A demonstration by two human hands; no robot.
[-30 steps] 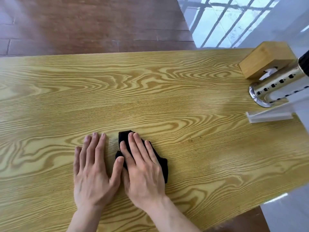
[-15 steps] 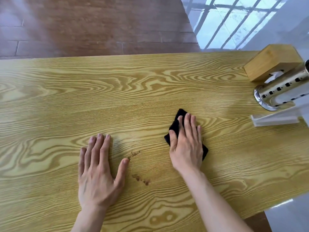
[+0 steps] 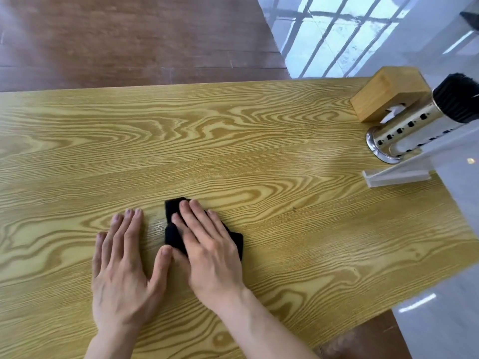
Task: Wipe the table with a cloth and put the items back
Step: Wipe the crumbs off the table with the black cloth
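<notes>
A small black cloth [image 3: 173,216] lies on the yellow wood-grain table [image 3: 233,141], near the front middle. My right hand [image 3: 207,250] presses flat on the cloth and covers most of it. My left hand [image 3: 124,265] rests flat on the bare table just left of the cloth, fingers spread, its thumb touching my right hand. A wooden tissue box [image 3: 386,94], a perforated steel holder [image 3: 404,133] with black sticks in it, and a clear acrylic stand [image 3: 396,177] stand together at the table's far right edge.
The table's right edge runs close behind the three items. Brown wooden floor lies beyond the far edge, and shiny white tiles to the right. The table's near edge is just below my wrists.
My right hand has slid the cloth back to the left, over the brown stains seen half a second ago, and now lies against my left thumb. My left hand has stayed put.
</notes>
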